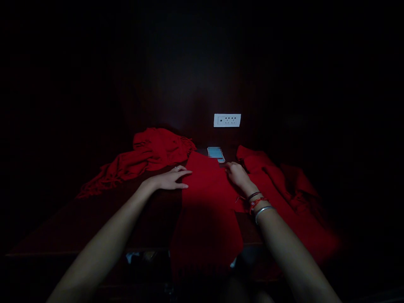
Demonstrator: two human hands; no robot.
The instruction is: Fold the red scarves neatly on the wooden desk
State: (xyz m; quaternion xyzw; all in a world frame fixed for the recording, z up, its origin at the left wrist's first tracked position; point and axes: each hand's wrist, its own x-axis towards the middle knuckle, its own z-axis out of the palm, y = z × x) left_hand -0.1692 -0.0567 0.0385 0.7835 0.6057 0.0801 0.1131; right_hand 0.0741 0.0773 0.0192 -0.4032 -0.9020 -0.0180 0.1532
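Red scarf (205, 189) centered on surface (69, 227), near end overhanging. Left hand (172, 179) splayed, touching scarf's left edge; right hand (237, 173) curled at right edge, can't tell if gripping. Phone (215, 153) at far end.

A white socket plate (227, 120) sits on the dim wall (189, 75) behind a dark tabletop (59, 231)

Darkness and the lower edge took several parts.
Both forearms (110, 231) were cut off below, and the right hand (237, 173) hid some of its own fingertips. The phone screen (215, 153) was pixelated, not readable. The fringe (203, 269) of the middle red scarf (205, 193) sank into shadow, the right red cloth (306, 231) blurred at its near end, and the pale things (131, 257) under the table (72, 227) seemed too small to tell.
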